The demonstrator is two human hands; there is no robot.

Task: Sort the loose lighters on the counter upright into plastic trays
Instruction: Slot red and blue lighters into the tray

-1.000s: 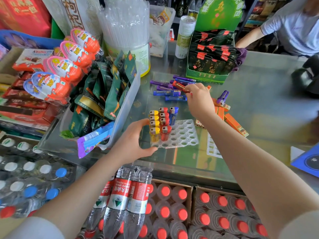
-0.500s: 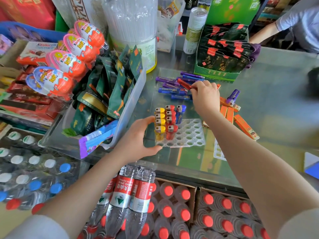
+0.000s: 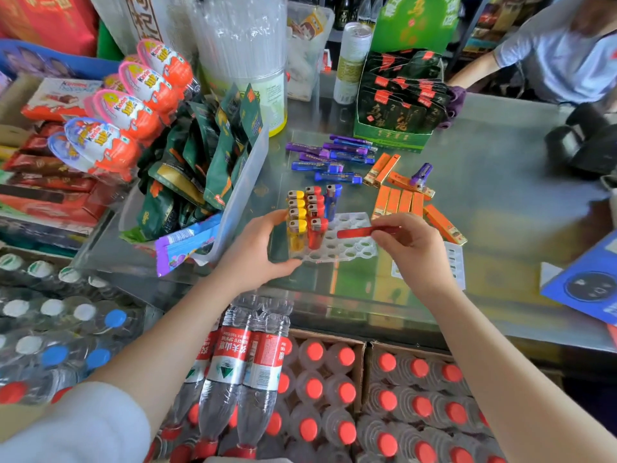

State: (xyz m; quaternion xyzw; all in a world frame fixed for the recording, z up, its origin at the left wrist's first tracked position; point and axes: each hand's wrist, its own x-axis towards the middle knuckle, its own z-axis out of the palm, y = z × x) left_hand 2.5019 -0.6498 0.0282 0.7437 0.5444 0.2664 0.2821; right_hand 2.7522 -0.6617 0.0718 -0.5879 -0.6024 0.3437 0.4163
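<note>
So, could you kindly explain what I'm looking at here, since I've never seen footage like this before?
There is no machine: a person wears a camera on the head, looking down at their own two hands over a glass shop counter. The left hand grips the edge of a clear plastic tray with round holes, where yellow, red and blue lighters stand upright. The right hand pinches a slim red lighter above the tray. Loose purple and blue lighters and orange lighters lie behind. Snacks crowd the left; bottled water sits below.
</note>
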